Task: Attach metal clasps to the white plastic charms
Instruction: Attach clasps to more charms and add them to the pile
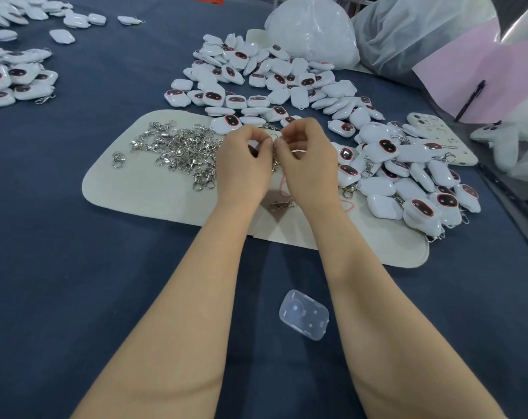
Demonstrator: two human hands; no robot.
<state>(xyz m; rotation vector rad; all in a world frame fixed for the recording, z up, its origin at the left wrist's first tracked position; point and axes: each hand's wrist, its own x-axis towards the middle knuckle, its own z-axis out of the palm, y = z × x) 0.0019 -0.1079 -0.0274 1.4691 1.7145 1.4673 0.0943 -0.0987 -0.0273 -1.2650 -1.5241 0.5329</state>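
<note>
Covering the counter (75, 207) is a dark blue cloth, with a cream mat (141, 189) on it and big plastic bags (314, 31) at the back. White charms (271, 77) lie in heaps behind and to the right of the hands. Loose clasps (184, 149) sit just beside the left hand (244, 164). It meets the right hand (309, 164) over the mat, and both sets of curled fingers pinch one clasp (274, 137) between them.

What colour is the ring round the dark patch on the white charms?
Pinkish red, clearest in the head view on the charms.

Even bright light, soft shadows, edges warped
</note>
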